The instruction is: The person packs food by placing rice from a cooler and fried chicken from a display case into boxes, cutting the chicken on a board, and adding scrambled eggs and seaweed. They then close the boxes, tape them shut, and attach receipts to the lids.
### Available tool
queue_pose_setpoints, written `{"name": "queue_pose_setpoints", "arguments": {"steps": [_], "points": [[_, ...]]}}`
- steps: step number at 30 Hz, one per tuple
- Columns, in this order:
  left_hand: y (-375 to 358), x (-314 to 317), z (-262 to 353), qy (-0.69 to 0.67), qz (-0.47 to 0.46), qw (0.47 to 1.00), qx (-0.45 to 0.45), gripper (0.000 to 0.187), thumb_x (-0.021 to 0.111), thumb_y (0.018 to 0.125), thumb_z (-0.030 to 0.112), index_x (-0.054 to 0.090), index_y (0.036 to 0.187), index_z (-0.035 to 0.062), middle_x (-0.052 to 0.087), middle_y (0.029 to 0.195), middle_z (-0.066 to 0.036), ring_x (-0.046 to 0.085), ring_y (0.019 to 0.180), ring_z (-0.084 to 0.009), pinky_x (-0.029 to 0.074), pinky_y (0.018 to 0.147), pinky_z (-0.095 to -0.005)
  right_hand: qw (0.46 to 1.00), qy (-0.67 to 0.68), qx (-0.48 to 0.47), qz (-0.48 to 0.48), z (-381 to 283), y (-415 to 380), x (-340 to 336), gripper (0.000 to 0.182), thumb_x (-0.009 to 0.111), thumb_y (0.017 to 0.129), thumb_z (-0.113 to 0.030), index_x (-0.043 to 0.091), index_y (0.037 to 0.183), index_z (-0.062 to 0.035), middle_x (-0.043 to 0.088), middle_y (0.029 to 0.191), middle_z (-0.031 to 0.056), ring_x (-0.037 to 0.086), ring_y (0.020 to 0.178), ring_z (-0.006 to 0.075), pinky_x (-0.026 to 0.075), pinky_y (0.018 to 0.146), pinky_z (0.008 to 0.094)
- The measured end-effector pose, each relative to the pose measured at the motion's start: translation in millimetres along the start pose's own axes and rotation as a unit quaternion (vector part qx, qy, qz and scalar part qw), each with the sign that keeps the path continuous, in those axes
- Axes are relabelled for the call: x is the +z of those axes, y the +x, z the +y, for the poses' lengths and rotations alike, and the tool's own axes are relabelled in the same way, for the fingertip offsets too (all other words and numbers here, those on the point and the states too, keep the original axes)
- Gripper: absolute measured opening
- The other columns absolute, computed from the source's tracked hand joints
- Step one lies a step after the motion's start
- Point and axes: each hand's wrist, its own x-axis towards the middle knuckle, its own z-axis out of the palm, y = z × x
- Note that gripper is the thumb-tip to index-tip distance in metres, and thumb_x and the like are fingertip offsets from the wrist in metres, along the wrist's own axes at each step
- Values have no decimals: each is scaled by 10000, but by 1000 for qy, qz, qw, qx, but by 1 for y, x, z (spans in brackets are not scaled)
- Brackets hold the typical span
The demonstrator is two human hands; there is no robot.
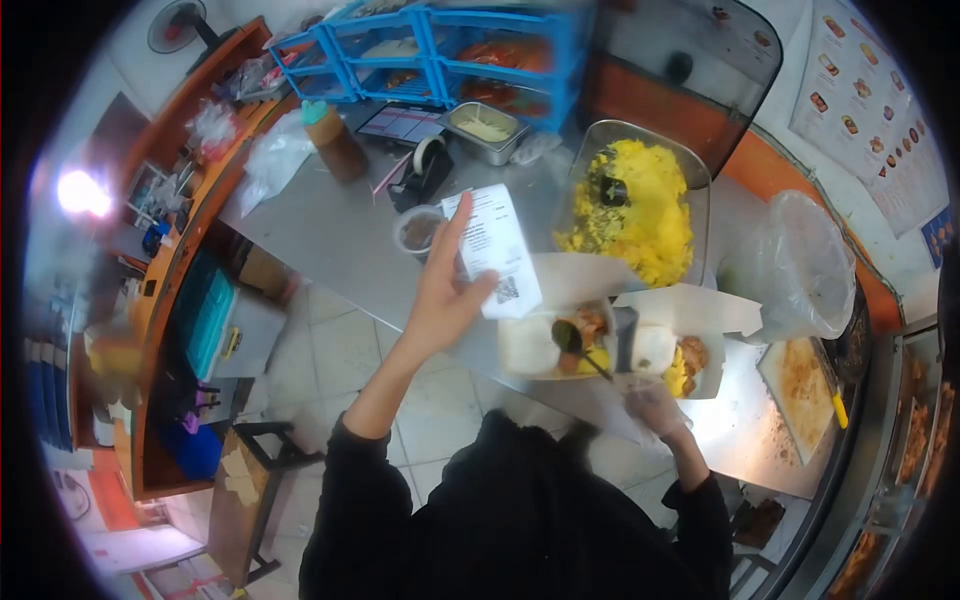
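A printed paper receipt (pixel 492 235) with a QR code is pinched in my left hand (pixel 447 300), thumb across its front. My right hand (pixel 655 408), in a clear plastic glove, grips a spoon (pixel 567 338) with a dark bowl. The spoon's bowl is over an opened takeaway box (pixel 563 376) holding yellow rice, browned pieces of food and a white portion. To its right, a second box (pixel 708 380) contains similar food, its lid flap raised. Just beyond my left fingers, a small clear cup (pixel 418 230) holds something brown.
A tray of yellow rice (pixel 640 205) stands behind the boxes. A clear plastic bag (pixel 800 265) and a stained cutting board (pixel 800 395) are on the right. Further back are a tape dispenser (pixel 420 172), a sauce bottle (pixel 333 140), a metal container (pixel 485 130) and blue racks (pixel 435 60).
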Motion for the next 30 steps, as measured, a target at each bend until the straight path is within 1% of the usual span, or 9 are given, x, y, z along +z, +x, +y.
{"name": "queue_pose_setpoints", "arguments": {"steps": [5, 10, 19, 23, 25, 26, 27, 28, 30], "points": [[-17, -43, -10, 6, -10, 1000, -20, 764, 505, 699, -86, 153, 1355, 87, 316, 1218, -110, 330, 1139, -190, 333, 896, -258, 979, -153, -81, 109, -18, 31, 48, 131, 521, 750, -96, 602, 848, -62, 560, 721, 111, 535, 611, 229, 417, 542, 339], [-28, -47, -21, -26, -38, 999, -29, 785, 509, 719, -68, 103, 1363, 122, 284, 1255, -115, 365, 1119, -202, 446, 760, -230, 904, -371, -123, 174, -52, 36, 69, 476, 482, 675, -19, 493, 1138, -129, 534, 809, 121, 537, 738, 275, 445, 564, 379], [-27, -21, -6, -46, -114, 990, -76, 854, 506, 705, -95, 30, 1366, 164, 181, 1340, -103, 403, 1115, -214, 479, 729, -257, 870, -434, -109, 205, -36, 36, 52, 332, 546, 703, -95, 570, 1025, -170, 524, 737, 79, 546, 715, 237, 444, 581, 341], [-24, -5, 9, -19, -111, 990, -79, 867, 513, 708, -73, -2, 1364, 164, 216, 1309, -132, 419, 1102, -241, 483, 717, -258, 854, -315, -162, 381, -52, -8, -31, 312, 382, 853, -84, 520, 1127, -33, 581, 948, 94, 540, 911, 210, 422, 775, 312], [-24, 3, 13, -24, -95, 992, -74, 866, 512, 709, -71, -3, 1364, 166, 220, 1302, -133, 419, 1099, -242, 481, 722, -259, 883, -72, -155, 438, -30, -28, -105, 312, 387, 866, -99, 466, 1147, 13, 518, 1117, 127, 499, 1022, 207, 404, 849, 340], [-24, 5, 15, -33, -89, 993, -69, 865, 512, 711, -69, -3, 1364, 167, 225, 1295, -135, 420, 1096, -244, 479, 726, -260, 802, 318, -156, 482, -40, -34, -140, 272, 385, 869, -109, 504, 1082, 12, 551, 1033, 153, 536, 946, 231, 423, 801, 342], [-23, 8, 16, -29, -79, 994, -67, 865, 512, 711, -69, -3, 1364, 167, 225, 1295, -135, 420, 1096, -244, 479, 726, -260, 852, -90, 58, 512, -55, -45, -175, 254, 384, 869, -128, 527, 1026, 10, 558, 981, 163, 548, 894, 250, 427, 765, 345], [-23, 9, 15, -26, -75, 995, -65, 861, 509, 711, -70, 2, 1365, 166, 232, 1288, -135, 421, 1090, -238, 477, 730, -258, 715, -482, 255, 438, -75, -50, -201, 250, 383, 868, -147, 550, 970, 8, 565, 929, 173, 559, 842, 269, 432, 728, 347], [-24, 12, 16, -19, -64, 996, -64, 856, 507, 711, -70, 7, 1365, 164, 239, 1280, -136, 423, 1084, -232, 474, 735, -256, 751, -486, 111, 433, -38, -49, -258, 237, 416, 857, -188, 563, 899, -7, 556, 852, 183, 555, 774, 298, 426, 671, 365]]}}
